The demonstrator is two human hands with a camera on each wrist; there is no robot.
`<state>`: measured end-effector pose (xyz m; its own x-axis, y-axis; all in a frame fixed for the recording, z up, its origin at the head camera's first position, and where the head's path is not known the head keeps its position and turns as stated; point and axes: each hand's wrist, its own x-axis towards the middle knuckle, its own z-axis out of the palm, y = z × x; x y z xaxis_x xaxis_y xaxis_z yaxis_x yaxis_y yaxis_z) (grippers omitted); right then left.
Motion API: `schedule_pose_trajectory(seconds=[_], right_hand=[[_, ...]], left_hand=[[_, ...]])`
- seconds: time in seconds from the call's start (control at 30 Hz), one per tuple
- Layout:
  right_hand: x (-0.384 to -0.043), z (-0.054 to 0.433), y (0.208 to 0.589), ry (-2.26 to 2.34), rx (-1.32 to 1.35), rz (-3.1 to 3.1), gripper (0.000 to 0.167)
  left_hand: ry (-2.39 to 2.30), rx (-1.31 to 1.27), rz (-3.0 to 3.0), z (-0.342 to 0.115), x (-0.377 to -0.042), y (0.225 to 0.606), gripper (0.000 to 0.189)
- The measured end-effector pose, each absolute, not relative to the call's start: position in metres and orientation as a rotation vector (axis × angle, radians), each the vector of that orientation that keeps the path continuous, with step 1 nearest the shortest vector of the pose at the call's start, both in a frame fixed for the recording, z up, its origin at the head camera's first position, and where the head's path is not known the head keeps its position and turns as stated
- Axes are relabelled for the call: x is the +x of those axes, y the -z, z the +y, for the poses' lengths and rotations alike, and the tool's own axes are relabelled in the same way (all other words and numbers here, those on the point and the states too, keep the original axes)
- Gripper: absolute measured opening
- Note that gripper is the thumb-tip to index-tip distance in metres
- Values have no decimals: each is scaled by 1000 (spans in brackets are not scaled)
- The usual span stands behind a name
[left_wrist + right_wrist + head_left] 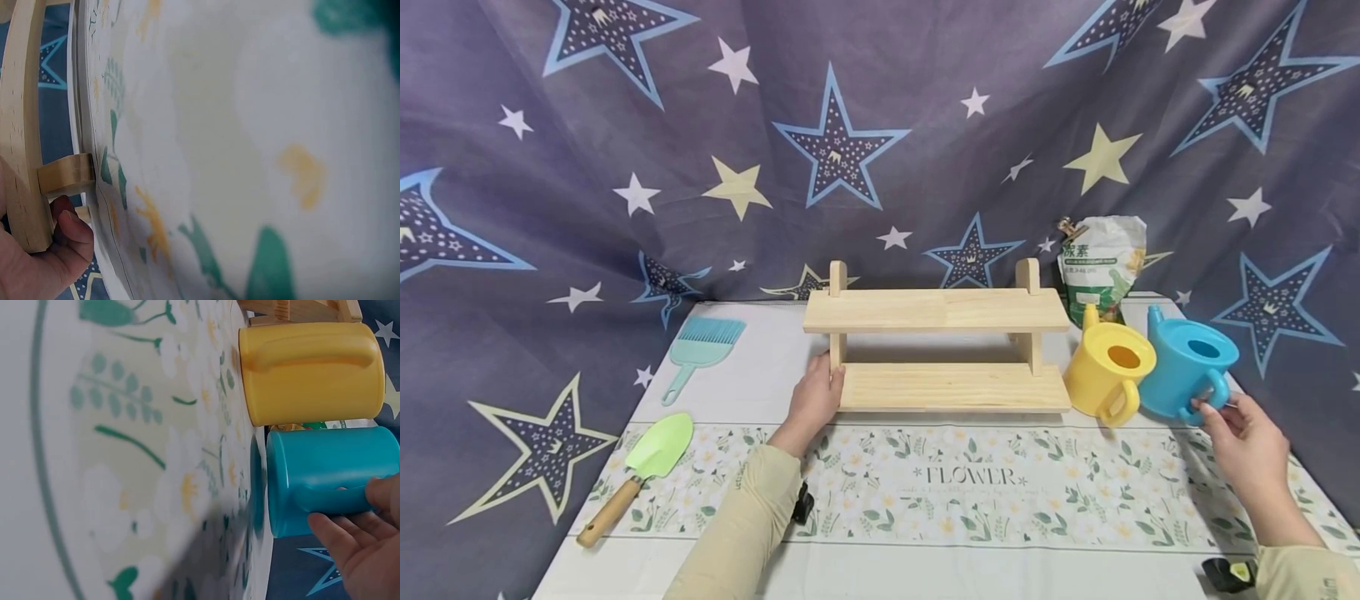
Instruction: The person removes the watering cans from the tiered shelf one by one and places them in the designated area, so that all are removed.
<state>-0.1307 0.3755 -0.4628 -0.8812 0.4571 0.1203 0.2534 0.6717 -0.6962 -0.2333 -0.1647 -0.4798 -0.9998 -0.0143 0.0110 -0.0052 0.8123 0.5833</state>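
A two-tier wooden plant shelf (951,387) stands at the middle back of the table. My left hand (814,396) grips the left end of its lower board. In the left wrist view the thumb and fingers curl around that board end (28,225), beside a short wooden upright (67,175). On the right, my right hand (1243,437) holds the handle of a blue watering can (1176,375). The right wrist view shows fingers (340,540) around the blue handle (334,501). A yellow watering can (1093,371) stands between the shelf and the blue one.
Behind the cans stands a white and green pouch (1105,258) with a metal clip. At the left lie a light blue brush-like dustpan tool (700,350) and a green trowel (658,446) with a wooden handle. A floral cloth (880,500) covers the table; a starry curtain (880,233) hangs behind.
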Motion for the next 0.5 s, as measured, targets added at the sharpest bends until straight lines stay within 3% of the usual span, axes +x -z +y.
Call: schedule_pose_trajectory(seconds=[0.5], right_hand=[[-128, 380, 472, -1046, -454, -2694, 38]], left_hand=[[953, 25, -2972, -164, -233, 480, 52]])
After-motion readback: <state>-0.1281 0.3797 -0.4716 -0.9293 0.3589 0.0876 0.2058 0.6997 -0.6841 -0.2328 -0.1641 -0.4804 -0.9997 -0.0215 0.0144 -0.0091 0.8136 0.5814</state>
